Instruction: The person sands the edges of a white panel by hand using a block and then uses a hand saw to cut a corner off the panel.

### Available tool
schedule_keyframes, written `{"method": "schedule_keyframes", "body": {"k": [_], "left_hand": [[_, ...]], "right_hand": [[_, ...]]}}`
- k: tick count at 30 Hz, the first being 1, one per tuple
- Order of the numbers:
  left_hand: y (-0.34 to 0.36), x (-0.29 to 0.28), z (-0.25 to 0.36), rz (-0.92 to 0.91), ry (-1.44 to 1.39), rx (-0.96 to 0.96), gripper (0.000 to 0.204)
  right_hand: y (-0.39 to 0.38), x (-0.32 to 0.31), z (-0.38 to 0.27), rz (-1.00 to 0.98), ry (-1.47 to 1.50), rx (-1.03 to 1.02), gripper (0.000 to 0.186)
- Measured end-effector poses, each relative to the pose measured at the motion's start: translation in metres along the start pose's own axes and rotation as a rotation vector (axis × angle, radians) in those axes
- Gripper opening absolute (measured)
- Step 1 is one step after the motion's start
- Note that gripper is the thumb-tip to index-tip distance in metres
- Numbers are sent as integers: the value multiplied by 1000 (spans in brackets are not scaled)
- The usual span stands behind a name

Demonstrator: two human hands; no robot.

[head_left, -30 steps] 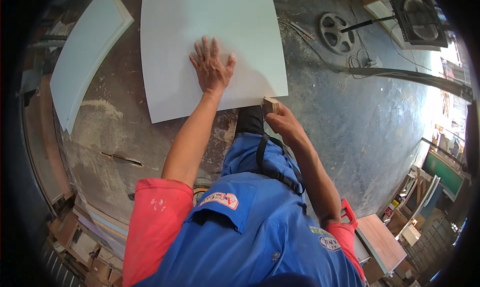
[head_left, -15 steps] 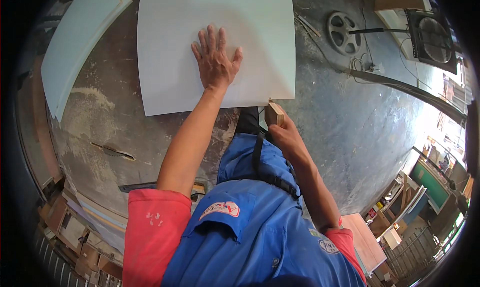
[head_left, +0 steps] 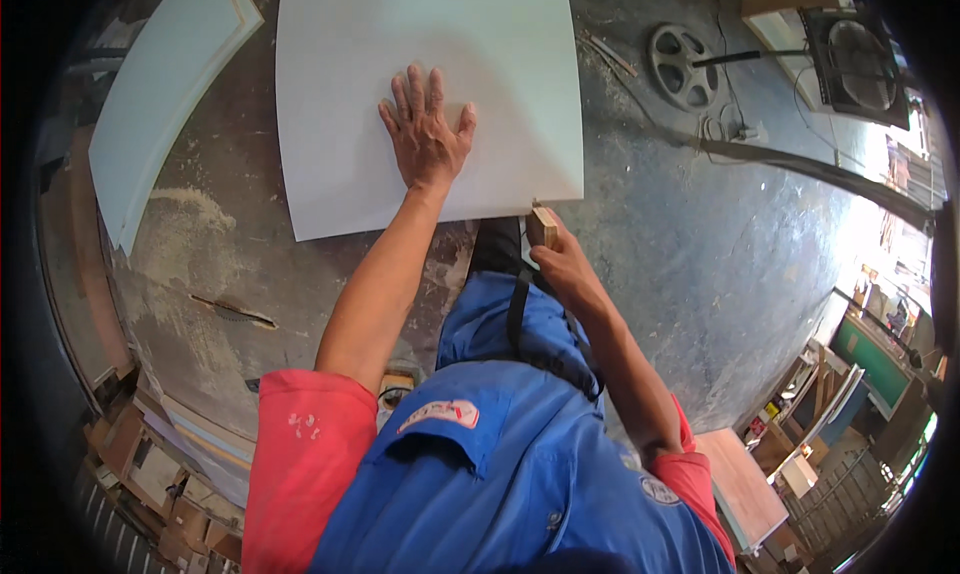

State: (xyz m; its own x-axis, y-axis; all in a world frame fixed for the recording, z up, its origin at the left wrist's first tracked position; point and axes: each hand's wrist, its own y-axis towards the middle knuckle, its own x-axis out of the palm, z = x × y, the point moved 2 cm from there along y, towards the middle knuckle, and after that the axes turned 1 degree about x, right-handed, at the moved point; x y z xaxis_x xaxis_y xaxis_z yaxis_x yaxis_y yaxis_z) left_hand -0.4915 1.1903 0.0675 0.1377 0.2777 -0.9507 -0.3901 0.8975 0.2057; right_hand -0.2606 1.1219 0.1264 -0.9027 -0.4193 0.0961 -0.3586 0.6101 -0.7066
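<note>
Upon the pale, smooth, straight-edged board (head_left: 340,124), the left hand (head_left: 428,146) lies palm down, its fingers spread wide with nothing in their grasp. To its right and nearer the body, the right hand (head_left: 566,264) has its fingers curled round a small tan block of layered wood (head_left: 544,228); how far they wrap underneath is hidden. That block sits at the board's near edge, toward the right corner, its long axis pointing roughly away from the body, across the line of the edge. Whether its far end touches the edge, I cannot tell. The right hand is the nearer to this edge; the left rests farther in. Well apart, a second pale panel with a tan border (head_left: 165,104) lies leftward, and a grey spoked wheel (head_left: 684,67) rightward.
</note>
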Motion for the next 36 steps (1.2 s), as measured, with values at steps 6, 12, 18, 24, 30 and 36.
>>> {"method": "schedule_keyframes", "body": {"k": [6,12,18,24,30,36], "left_hand": [[-21,-8,11,-22,65,11,69],[-24,-9,9,-16,33,6,68],[-32,-8,8,-35,53,2,68],[-30,-9,6,-37,41,-1,68],[-31,-9,6,-24,58,12,67],[-26,-3,10,-18,50,12,69]], "right_hand": [[-6,-7,21,-27,13,-56,63],[-8,-2,20,20,-4,-23,71],[-25,2,22,9,90,-56,74],[-20,2,27,-11,21,-34,76],[-11,1,25,-9,-55,-20,74],[-5,-3,24,52,-60,13,70]]}}
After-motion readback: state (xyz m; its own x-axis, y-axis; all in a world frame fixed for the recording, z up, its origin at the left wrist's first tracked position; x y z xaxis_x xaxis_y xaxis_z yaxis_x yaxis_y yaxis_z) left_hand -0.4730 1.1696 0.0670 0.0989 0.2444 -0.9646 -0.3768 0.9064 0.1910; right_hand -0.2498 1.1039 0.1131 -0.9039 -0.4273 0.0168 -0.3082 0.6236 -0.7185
